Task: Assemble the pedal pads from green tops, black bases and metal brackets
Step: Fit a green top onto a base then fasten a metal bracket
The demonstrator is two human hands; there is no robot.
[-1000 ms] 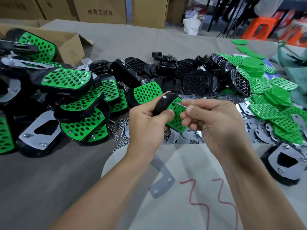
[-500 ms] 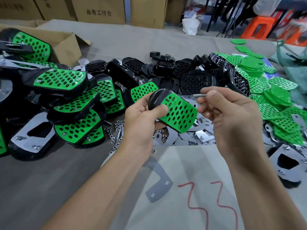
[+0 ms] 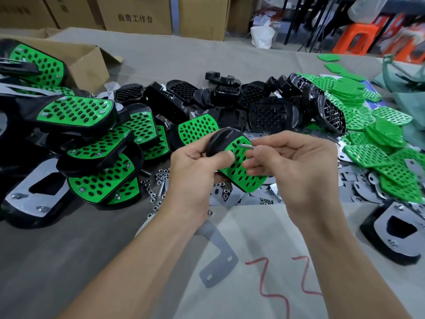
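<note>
My left hand (image 3: 195, 171) grips a pedal pad (image 3: 236, 166), a black base with a perforated green top, held tilted above the table's middle. My right hand (image 3: 296, 166) pinches a thin metal screw (image 3: 247, 146) whose tip touches the green top near its upper edge. Assembled pads (image 3: 92, 139) are heaped at the left. Bare black bases (image 3: 271, 113) lie behind, loose green tops (image 3: 379, 143) at the right. Flat metal brackets (image 3: 354, 187) lie under my right hand and beyond it.
Small nuts and screws (image 3: 156, 187) are scattered below the pad. A bent grey bracket (image 3: 218, 256) lies near me on a pale sheet with red marks. An upturned pad with a bracket (image 3: 395, 229) sits at the right edge. Cardboard boxes (image 3: 138, 14) stand behind the table.
My right hand has moved left, bringing the screw from beside the pad down onto the green top. The left hand has tilted the pad toward it.
</note>
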